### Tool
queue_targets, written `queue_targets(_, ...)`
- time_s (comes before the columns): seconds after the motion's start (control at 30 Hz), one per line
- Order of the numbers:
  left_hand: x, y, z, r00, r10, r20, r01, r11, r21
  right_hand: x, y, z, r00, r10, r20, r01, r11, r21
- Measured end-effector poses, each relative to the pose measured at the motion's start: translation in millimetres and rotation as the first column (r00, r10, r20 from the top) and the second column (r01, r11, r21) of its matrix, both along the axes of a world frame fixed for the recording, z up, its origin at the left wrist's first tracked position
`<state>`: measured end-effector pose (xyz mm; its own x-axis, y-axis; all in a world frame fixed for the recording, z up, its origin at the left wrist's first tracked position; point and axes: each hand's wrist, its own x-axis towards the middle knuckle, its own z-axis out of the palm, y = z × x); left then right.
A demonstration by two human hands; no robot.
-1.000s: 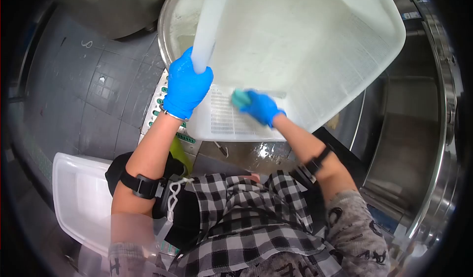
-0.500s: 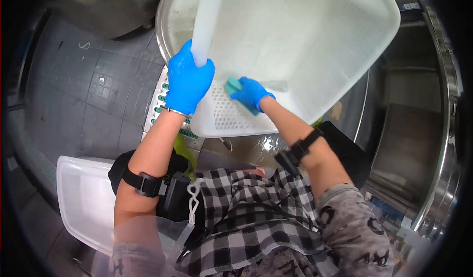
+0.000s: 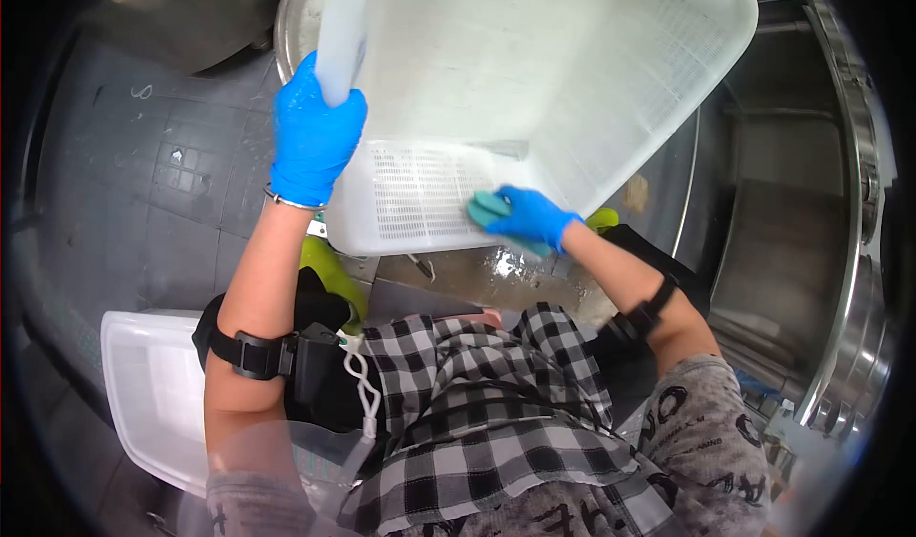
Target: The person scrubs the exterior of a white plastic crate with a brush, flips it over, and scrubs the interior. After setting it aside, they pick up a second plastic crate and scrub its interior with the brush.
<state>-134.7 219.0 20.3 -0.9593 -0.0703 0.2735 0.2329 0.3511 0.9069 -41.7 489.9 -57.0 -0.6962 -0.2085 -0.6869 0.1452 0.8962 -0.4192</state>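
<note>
A large white plastic basket (image 3: 458, 50) with slotted walls is tilted in front of me, its open side facing me. My left hand (image 3: 317, 136), in a blue glove, is closed around the basket's left rim. In my gloved right hand (image 3: 528, 217) is a green scouring pad (image 3: 489, 209), at the near slotted wall of the basket. The fingers are wrapped round the pad, and part of it sticks out below them. Behind the basket on the left, the rim of a round metal vessel (image 3: 289, 21) shows.
Another white plastic tub (image 3: 143, 384) stands on the tiled floor at lower left. A big metal pot (image 3: 191, 12) is at upper left. Stainless steel equipment (image 3: 787, 251) lines the right side. Wet grey tiles (image 3: 181, 169) cover the floor on the left.
My right hand has moved with the scouring pad toward me and slightly right along the slotted wall. The basket and my left hand have shifted a little left and up in view.
</note>
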Motion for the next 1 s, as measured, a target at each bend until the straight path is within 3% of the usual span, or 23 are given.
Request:
queue_targets(0.07,-1,1,-1,0.999,-0.036,-0.014,0.036,0.999,0.014,4,7,7,1.000,0.021,0.014,-0.021,1.000,-0.016)
queue_targets(0.13,2,6,2,1.000,-0.028,0.006,0.028,1.000,0.004,-19,0,-2,0.999,0.034,-0.012,-0.033,0.996,0.084)
queue_targets(0.23,1,6,1,0.999,-0.016,0.042,0.017,1.000,-0.020,-66,-10,-42,0.957,-0.148,-0.251,0.176,0.980,0.096)
queue_targets(0.3,-2,1,1,0.999,-0.012,0.052,0.013,1.000,-0.026,-71,-14,-53,0.949,-0.197,-0.246,0.219,0.974,0.066)
queue_targets(0.37,-4,1,1,1.000,0.020,-0.006,-0.020,0.993,-0.117,-41,-13,-35,0.973,-0.140,-0.185,0.153,0.986,0.060)
queue_targets(0.5,-5,5,1,1.000,0.022,-0.006,-0.022,0.995,-0.099,7,12,11,0.998,-0.056,-0.005,0.056,0.997,0.056)
queue_targets(0.57,-1,10,0,0.999,-0.027,0.025,0.028,0.998,-0.049,-15,9,1,0.991,-0.126,-0.050,0.132,0.981,0.140)
queue_targets(0.63,2,9,1,0.999,-0.030,0.019,0.031,0.999,-0.036,-53,10,-40,0.941,-0.245,-0.235,0.272,0.958,0.087)
queue_targets(0.67,2,9,1,0.999,-0.030,0.011,0.030,0.999,-0.019,-68,1,-38,0.919,-0.358,-0.163,0.373,0.925,0.074)
queue_targets(0.77,1,6,1,1.000,0.015,0.025,-0.014,1.000,-0.027,-51,5,-46,0.936,-0.258,-0.238,0.273,0.962,0.030)
queue_targets(0.83,-2,6,1,0.999,0.035,-0.010,-0.036,0.998,-0.050,-19,5,-4,0.970,-0.230,-0.073,0.236,0.968,0.088)
queue_targets(0.87,0,6,1,0.999,0.043,-0.022,-0.045,0.995,-0.088,-6,14,6,0.992,-0.119,0.048,0.114,0.989,0.096)
queue_targets(0.97,0,9,-2,1.000,0.003,-0.022,-0.004,0.999,-0.035,-7,29,10,0.997,-0.051,0.060,0.043,0.991,0.127)
queue_targets(1.0,2,11,-2,1.000,-0.003,-0.016,0.002,0.999,-0.037,-21,28,0,0.996,-0.093,0.008,0.091,0.987,0.129)
